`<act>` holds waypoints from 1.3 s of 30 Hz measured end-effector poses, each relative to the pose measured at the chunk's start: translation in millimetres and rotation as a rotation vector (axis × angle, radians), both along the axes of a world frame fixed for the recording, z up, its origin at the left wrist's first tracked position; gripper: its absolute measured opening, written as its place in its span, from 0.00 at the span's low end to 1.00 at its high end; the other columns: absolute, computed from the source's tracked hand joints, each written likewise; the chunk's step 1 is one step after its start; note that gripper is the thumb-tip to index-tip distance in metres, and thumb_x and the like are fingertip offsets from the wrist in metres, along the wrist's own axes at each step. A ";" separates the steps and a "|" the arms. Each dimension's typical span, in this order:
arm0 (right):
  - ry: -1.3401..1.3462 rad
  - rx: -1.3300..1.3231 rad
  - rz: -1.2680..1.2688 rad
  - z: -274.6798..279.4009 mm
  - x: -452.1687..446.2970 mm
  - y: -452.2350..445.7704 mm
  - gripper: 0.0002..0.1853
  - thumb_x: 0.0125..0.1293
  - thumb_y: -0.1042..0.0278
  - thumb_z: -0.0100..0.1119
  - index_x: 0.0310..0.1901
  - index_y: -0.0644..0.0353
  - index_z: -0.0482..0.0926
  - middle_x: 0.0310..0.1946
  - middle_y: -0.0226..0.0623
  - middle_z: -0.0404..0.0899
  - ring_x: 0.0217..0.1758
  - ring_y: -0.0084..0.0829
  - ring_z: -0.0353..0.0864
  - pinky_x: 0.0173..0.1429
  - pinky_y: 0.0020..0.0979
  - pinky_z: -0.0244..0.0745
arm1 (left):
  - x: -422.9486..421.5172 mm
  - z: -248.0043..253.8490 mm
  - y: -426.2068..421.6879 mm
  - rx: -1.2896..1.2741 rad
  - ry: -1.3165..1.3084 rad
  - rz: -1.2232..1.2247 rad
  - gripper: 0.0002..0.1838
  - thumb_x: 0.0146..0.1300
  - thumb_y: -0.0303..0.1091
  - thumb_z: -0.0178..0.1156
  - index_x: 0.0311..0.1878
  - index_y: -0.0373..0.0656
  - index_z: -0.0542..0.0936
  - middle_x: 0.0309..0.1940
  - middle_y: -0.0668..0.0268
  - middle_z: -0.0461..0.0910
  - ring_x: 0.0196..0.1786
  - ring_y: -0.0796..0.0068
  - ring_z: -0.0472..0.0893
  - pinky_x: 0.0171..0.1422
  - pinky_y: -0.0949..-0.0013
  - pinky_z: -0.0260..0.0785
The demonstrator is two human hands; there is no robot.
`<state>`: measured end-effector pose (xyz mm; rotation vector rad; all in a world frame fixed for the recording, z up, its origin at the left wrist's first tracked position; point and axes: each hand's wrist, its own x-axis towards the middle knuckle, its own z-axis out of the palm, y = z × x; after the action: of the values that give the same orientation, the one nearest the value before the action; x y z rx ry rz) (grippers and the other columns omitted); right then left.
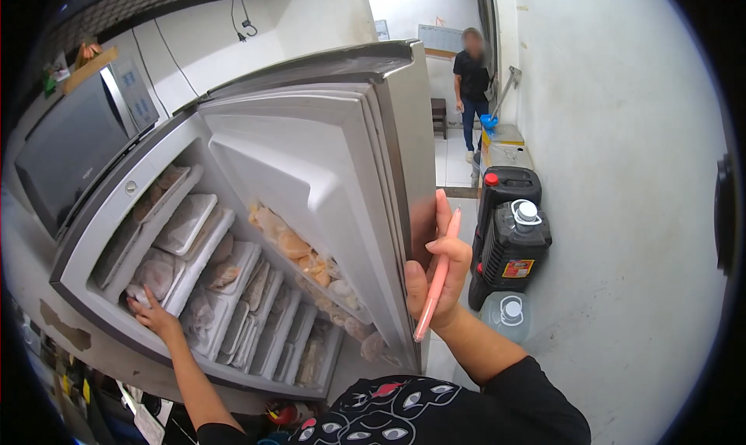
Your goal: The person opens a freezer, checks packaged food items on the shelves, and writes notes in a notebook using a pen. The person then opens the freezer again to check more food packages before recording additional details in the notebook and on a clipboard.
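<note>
My left hand reaches into the upright freezer, its fingers spread against a plastic-wrapped frozen pack on one of the upper shelves. Whether it grips the pack I cannot tell. In my right hand is a pink pen, held between the fingers with its tip pointing up. That hand is at the edge of the open freezer door. Bagged pale food fills the racks inside the door. More packs and white trays lie on the several shelves.
A microwave sits on top at the left. Along the right wall stand black jerrycans and a clear water jug. Another person stands beyond the doorway. A fire extinguisher is low by the freezer.
</note>
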<state>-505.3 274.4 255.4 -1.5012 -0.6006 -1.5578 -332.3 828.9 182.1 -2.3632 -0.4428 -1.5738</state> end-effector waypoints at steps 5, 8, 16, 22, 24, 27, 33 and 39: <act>0.005 0.002 -0.001 1.5 -0.8 0.3 0.15 0.60 0.73 0.55 0.45 0.59 0.61 0.63 0.76 0.51 0.63 0.55 0.63 0.68 0.48 0.51 | 6.7 12.0 -2.2 -0.018 0.025 0.056 0.40 0.53 0.14 0.49 0.69 0.59 0.57 0.71 0.47 0.44 0.64 0.46 0.60 0.67 0.56 0.56; -0.025 0.026 0.046 -3.5 4.4 1.0 0.15 0.59 0.74 0.55 0.44 0.59 0.61 0.63 0.76 0.51 0.64 0.56 0.62 0.68 0.48 0.50 | 16.1 4.2 1.2 -0.059 0.007 0.147 0.38 0.56 0.16 0.48 0.70 0.58 0.56 0.70 0.46 0.45 0.64 0.48 0.60 0.67 0.56 0.57; 0.033 -0.004 0.115 -3.8 -1.8 -1.7 0.15 0.61 0.74 0.52 0.46 0.58 0.59 0.65 0.75 0.45 0.70 0.53 0.51 0.71 0.47 0.39 | -0.5 -0.9 -11.3 -0.044 0.045 0.235 0.37 0.59 0.18 0.47 0.70 0.59 0.54 0.67 0.47 0.50 0.60 0.50 0.65 0.65 0.58 0.60; 0.008 0.081 0.132 -6.0 -1.7 6.1 0.16 0.57 0.77 0.56 0.44 0.58 0.61 0.61 0.78 0.53 0.64 0.54 0.62 0.69 0.46 0.47 | -1.2 5.5 -10.5 -0.078 0.154 0.253 0.33 0.61 0.22 0.49 0.69 0.61 0.58 0.62 0.49 0.58 0.59 0.53 0.65 0.63 0.61 0.61; 0.012 0.041 0.062 0.6 -4.2 2.4 0.16 0.57 0.77 0.56 0.44 0.58 0.61 0.61 0.78 0.53 0.64 0.54 0.63 0.69 0.47 0.47 | 3.4 8.9 -13.9 -0.096 0.182 0.297 0.32 0.61 0.23 0.49 0.68 0.63 0.60 0.61 0.53 0.59 0.58 0.57 0.66 0.60 0.62 0.63; 0.011 0.020 0.025 3.4 -6.7 2.4 0.16 0.57 0.76 0.56 0.44 0.58 0.61 0.61 0.78 0.53 0.61 0.52 0.65 0.68 0.46 0.48 | 0.8 16.8 -21.7 -0.145 0.235 0.353 0.32 0.62 0.27 0.51 0.68 0.67 0.59 0.61 0.58 0.60 0.57 0.61 0.67 0.57 0.64 0.64; 0.008 0.024 0.050 -0.8 -3.6 3.4 0.17 0.57 0.76 0.57 0.45 0.59 0.61 0.61 0.79 0.53 0.60 0.52 0.66 0.68 0.46 0.50 | 6.9 8.6 -16.4 -0.196 0.217 0.365 0.31 0.64 0.29 0.50 0.67 0.72 0.59 0.62 0.59 0.60 0.59 0.62 0.67 0.58 0.63 0.64; 0.008 0.024 0.046 -0.8 -3.8 3.0 0.17 0.59 0.74 0.57 0.45 0.59 0.61 0.61 0.79 0.53 0.58 0.51 0.67 0.67 0.45 0.51 | 7.4 0.3 -5.0 -0.115 0.112 0.288 0.37 0.60 0.24 0.54 0.69 0.69 0.57 0.61 0.55 0.60 0.59 0.57 0.66 0.62 0.61 0.63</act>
<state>-509.1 277.4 254.6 -1.4654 -0.6056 -1.5186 -324.9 823.9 182.4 -2.3281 -0.8270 -1.3117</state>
